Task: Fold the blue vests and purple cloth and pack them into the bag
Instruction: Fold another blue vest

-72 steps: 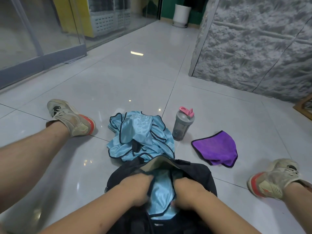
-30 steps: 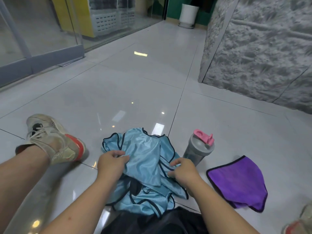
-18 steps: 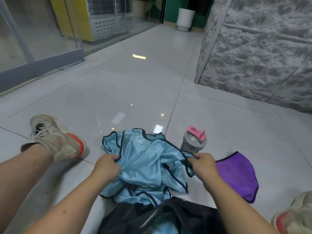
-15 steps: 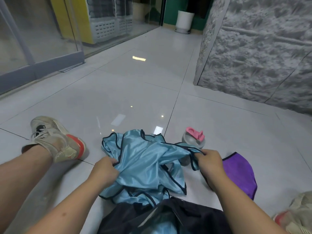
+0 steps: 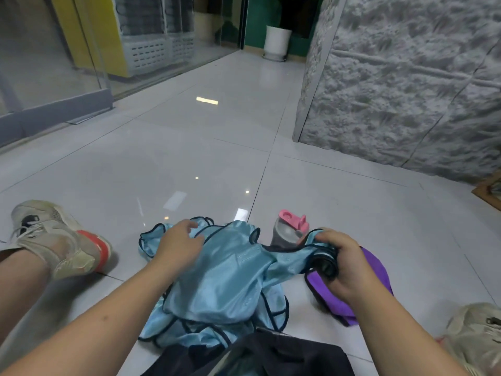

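scene: a tiled floor (image 5: 339, 202) is shown, with the task's items gathered at the near centre between two outstretched legs.
blue vests: a loose, crumpled pile (image 5: 225, 283) is seen on the floor just beyond the bag; none of it is folded yet.
left hand: the left hand (image 5: 179, 244) is laid on the far left part of the pile, its fingers loosely spread and nothing pinched.
right hand: a bunched, dark-trimmed edge of one vest is gripped by the right hand (image 5: 343, 263), fingers curled around it, and drawn out to the right.
purple cloth: the purple cloth (image 5: 330, 299) is left on the floor at the near right, partly hidden under the right hand, apparently untouched.
bag: the dark bag (image 5: 273, 356) is seen open at the near edge; a sliver of pale blue is glimpsed inside, so one vest is judged already packed.
shaker bottle: a grey bottle with a pink lid (image 5: 290, 230) is stood just beyond the pile.
progress: an early-to-middle stage is judged; the pile and the cloth remain to be folded and packed.
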Motion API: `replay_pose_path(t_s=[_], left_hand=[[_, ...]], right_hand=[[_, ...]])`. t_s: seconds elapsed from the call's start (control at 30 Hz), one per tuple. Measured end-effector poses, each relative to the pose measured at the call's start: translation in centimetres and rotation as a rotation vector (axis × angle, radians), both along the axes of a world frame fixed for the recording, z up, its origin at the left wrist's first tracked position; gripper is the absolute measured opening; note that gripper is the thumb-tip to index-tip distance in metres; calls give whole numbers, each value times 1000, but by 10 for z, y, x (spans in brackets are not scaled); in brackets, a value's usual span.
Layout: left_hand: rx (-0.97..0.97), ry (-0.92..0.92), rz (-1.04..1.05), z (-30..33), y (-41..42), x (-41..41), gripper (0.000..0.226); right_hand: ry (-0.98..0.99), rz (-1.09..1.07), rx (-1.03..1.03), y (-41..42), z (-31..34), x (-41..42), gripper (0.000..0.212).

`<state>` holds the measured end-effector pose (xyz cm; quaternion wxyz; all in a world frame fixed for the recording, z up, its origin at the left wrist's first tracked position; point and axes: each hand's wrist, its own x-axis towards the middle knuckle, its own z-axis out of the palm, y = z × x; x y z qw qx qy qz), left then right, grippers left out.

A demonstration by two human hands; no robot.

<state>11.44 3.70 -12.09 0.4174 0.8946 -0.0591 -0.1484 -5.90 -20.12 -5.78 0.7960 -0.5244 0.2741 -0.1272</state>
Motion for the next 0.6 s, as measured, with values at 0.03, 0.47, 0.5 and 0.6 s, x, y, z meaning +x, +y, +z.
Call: replay_pose_path(t_s=[0.03, 0.47, 0.5, 0.6], left_hand=[[-1, -18, -30, -4, -9, 8, 38], [245, 12, -226, -58, -90, 39, 77], [231, 18, -200, -62, -90, 37, 84], [148, 139, -67, -61, -91, 35, 75]], right_hand=[[11, 16, 16, 0, -2, 0, 7], [48, 77, 189, -22, -47, 16, 58], [49, 69, 182, -23, -49, 18, 57], [68, 93, 52, -23, -53, 24, 35]])
